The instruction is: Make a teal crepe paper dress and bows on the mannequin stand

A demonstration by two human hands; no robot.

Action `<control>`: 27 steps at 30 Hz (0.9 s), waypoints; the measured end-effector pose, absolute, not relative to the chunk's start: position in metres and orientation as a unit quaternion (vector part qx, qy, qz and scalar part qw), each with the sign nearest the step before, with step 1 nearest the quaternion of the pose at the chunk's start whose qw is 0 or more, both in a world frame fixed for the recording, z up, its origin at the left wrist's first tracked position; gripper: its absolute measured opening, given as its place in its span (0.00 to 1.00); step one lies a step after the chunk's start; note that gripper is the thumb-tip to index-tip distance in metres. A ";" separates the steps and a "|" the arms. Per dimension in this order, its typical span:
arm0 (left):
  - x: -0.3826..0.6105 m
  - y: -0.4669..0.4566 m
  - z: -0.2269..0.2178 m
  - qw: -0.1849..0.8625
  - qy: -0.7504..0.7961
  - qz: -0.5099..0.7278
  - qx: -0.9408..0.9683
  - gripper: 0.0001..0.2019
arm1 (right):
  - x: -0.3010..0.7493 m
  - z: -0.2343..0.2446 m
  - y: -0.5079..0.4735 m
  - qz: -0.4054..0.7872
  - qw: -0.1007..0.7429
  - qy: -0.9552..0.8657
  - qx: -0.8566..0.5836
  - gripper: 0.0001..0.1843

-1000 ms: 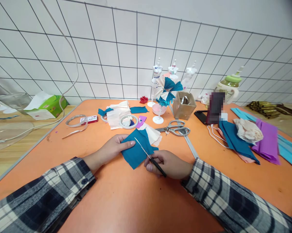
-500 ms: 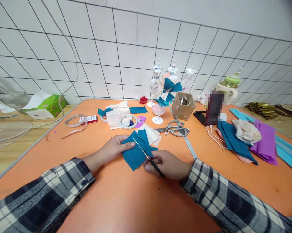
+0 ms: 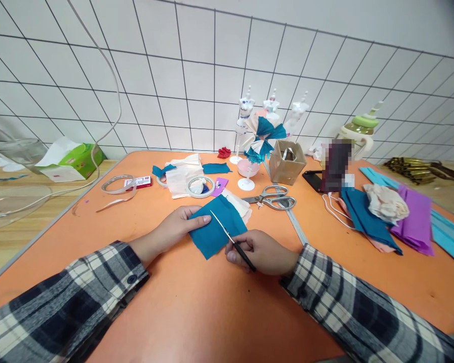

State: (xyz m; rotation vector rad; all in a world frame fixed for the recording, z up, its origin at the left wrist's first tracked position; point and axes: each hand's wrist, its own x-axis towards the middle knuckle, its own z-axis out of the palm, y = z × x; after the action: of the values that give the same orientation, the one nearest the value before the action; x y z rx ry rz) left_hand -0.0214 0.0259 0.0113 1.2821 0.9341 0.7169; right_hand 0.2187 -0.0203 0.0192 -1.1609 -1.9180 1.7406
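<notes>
Flatter than before, blue paper spreads mid-frame, pinched by my left hand; my right hand clasps scissors.

Lone head cam, POV fwd + down, close over hands & tabletop, wall at back

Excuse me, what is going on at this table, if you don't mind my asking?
A person's left hand holds teal crepe paper over an orange table, while the right hand grips black-handled scissors, their blades over the paper. Whether they touch it is unclear. Silver scissors lie on the table beyond the right hand.
</notes>
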 end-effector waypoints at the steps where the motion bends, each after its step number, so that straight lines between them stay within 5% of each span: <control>1: -0.021 0.026 0.011 0.641 0.413 0.314 0.566 0.18 | 0.218 0.020 -0.021 0.616 0.153 -0.660 -0.401 0.17; 27: -0.021 0.027 0.009 0.633 0.422 0.314 0.569 0.17 | 0.219 0.014 -0.022 0.573 0.152 -0.682 -0.428 0.17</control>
State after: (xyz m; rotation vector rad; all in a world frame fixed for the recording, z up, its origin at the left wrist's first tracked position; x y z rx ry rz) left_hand -0.0209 0.0271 0.0089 1.3007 0.9653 0.7181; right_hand 0.2190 -0.0217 0.0135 -1.2292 -1.9574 1.6428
